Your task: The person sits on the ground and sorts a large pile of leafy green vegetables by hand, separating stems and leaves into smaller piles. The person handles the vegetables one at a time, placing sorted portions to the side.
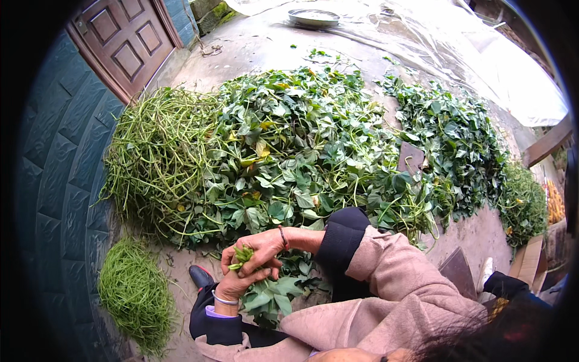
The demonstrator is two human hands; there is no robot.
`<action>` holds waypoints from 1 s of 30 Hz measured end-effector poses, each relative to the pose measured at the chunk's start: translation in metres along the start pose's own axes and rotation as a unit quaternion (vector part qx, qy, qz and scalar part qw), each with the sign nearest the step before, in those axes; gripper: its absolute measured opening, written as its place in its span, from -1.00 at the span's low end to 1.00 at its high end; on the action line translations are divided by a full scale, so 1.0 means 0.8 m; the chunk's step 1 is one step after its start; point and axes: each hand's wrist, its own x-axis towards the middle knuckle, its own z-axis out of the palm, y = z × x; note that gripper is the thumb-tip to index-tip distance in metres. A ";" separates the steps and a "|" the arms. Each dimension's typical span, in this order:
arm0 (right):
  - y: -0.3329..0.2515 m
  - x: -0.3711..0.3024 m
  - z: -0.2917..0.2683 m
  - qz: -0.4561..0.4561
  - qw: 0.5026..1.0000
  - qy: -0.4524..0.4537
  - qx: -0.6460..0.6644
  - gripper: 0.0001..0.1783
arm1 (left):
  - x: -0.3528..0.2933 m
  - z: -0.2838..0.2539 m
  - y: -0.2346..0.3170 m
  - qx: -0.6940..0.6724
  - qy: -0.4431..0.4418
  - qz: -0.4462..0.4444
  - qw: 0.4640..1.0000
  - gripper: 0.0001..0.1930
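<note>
A bunch of green leafy vine stems is in my hands, its leaves hanging down and its pale green stem ends poking up between the fingers. My left hand, with a silver bangle at the wrist, is wrapped round the bunch from below. Bent over its top, my right hand has its fingers closed at the stem ends. Just beyond my hands lies a big heap of leafy vines. A tangle of bare stems adjoins it on the left.
Thin green stalks are piled at the near left, beside a blue tiled wall. More leafy vines lie to the right. A brown door, a round metal pan and plastic sheeting are farther off. A cardboard box stands right.
</note>
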 end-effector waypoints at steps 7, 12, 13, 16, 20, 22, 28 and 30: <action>-0.007 0.002 -0.004 0.023 0.996 0.083 -0.028 -0.59 | 0.026 -0.044 -0.060 -0.020 0.015 0.071 0.997 -0.92; 0.013 0.012 -0.009 -0.031 0.986 0.137 0.093 -0.33 | 0.024 -0.038 -0.017 -0.064 0.084 0.057 0.993 -0.82; 0.016 0.016 -0.010 -0.044 0.984 0.138 0.107 -0.26 | 0.021 -0.032 -0.007 -0.107 0.079 0.045 0.990 -0.81; 0.013 0.026 -0.016 -0.142 0.962 0.189 0.135 -0.14 | 0.015 -0.035 -0.005 -0.137 0.086 0.005 0.987 -0.84; 0.006 0.018 -0.047 -0.175 0.917 0.351 0.074 -0.34 | 0.025 -0.032 -0.013 -0.137 0.234 0.069 0.960 -0.79; 0.010 0.018 -0.046 -0.136 0.927 0.348 0.009 -0.52 | 0.029 -0.051 -0.028 -0.171 0.298 0.090 0.935 -0.80; 0.042 0.022 -0.013 -0.104 0.771 0.246 -0.579 -0.73 | 0.030 -0.053 -0.028 -0.181 0.374 0.106 0.903 -0.79; 0.050 0.021 -0.017 -0.066 0.786 0.281 -0.546 -0.76 | 0.029 -0.053 -0.027 -0.192 0.344 0.111 0.913 -0.78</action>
